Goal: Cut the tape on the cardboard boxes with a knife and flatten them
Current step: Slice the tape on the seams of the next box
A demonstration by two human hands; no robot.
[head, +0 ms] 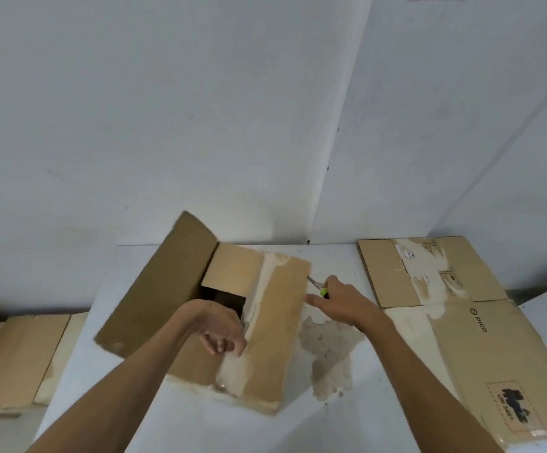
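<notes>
On white table by white walls: right hand gripping knife, left hand loosely curled.

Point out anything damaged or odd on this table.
A torn scrap of tape lies loose on the table beside the box. The flattened box on the right has its surface paper ripped away in pale patches.

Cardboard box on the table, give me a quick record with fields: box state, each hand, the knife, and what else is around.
box: cardboard box on white table, one flap up, interior showing
left hand: left hand curled at the taped seam
right hand: right hand grips knife, blade at the box's right edge
other: flattened box at right; flat cardboard at left
</notes>
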